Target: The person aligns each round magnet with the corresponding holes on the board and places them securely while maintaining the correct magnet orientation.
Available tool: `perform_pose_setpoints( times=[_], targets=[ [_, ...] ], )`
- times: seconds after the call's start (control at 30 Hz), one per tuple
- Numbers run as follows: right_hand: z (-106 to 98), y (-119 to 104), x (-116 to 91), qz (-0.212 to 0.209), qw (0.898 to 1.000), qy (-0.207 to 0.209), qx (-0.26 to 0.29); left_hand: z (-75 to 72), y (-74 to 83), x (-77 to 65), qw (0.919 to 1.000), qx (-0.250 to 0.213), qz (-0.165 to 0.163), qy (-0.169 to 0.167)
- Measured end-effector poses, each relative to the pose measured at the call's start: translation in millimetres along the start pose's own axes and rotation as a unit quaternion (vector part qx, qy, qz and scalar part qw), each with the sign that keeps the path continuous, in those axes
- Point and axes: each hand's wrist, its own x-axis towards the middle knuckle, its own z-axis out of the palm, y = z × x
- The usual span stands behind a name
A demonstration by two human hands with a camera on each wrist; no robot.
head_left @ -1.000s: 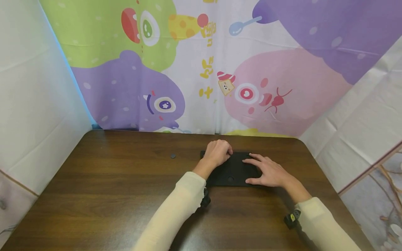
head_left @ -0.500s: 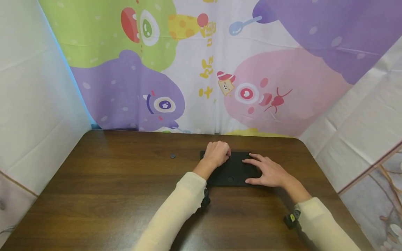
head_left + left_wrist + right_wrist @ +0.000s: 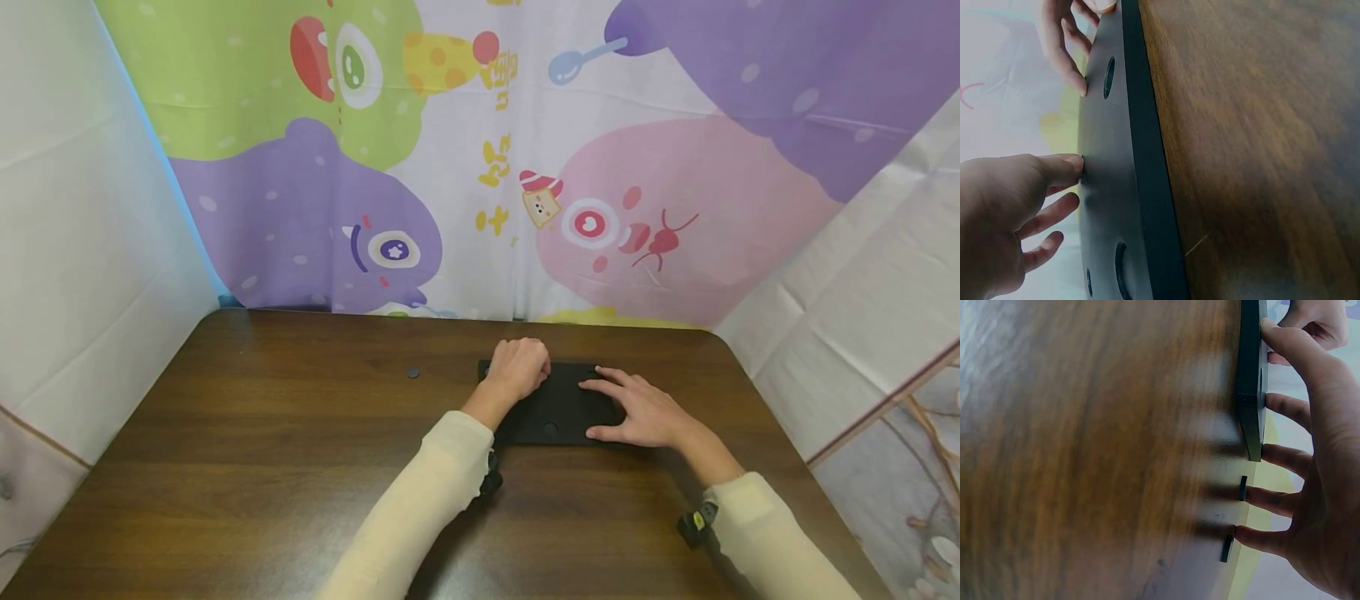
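Observation:
A flat black board (image 3: 555, 400) with round recesses (image 3: 1109, 77) lies on the table under both hands. Over its far left part, the left hand (image 3: 517, 367) has curled fingers; thumb and forefinger meet at the board's face around a small dark sliver like a disc's edge (image 3: 1082, 177), mostly hidden. Its other fingers curl loosely, off the board, in the left wrist view. The right hand (image 3: 648, 417) is spread over the board's right end, with thumb and some fingertips on it. In the right wrist view its outer fingertips touch two small black discs (image 3: 1243, 489) beyond the board.
A small dark disc (image 3: 413, 373) lies on the brown wooden table (image 3: 262, 467), left of the board. Behind the table hangs a cartoon-printed curtain (image 3: 465, 275), with white cloth walls (image 3: 847, 333) at both sides.
The left hand's fingertips have shifted very slightly left over the board. The right hand, board and disc at the left keep their places.

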Motion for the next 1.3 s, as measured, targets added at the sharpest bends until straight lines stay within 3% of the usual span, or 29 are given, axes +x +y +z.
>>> perform_pose_setpoints(
  times=[0.27,0.57,0.83,1.07,1.3],
  targets=[
    [-0.2,-0.2,-0.3,0.0,1.0,-0.001,-0.001,11.5,-6.3,3.3,0.9995,0.021,0.013,0.017],
    [-0.7,-0.3,-0.1,-0.001,1.0,0.002,-0.002,0.7,-2.9,-4.8,0.9997,-0.019,0.005,0.013],
    [-1.3,-0.7,1.4,0.001,1.0,0.003,-0.004,-2.7,-5.5,-6.1,0.9995,-0.024,0.005,0.02],
    [-1.7,-1.0,0.6,0.002,1.0,0.0,-0.004,-62.3,13.4,-40.9,0.9997,-0.018,0.003,0.014],
    [-0.2,-1.5,0.1,0.003,1.0,-0.001,-0.003,-72.0,13.1,-48.7,0.9996,-0.007,0.006,0.026]
  ],
)
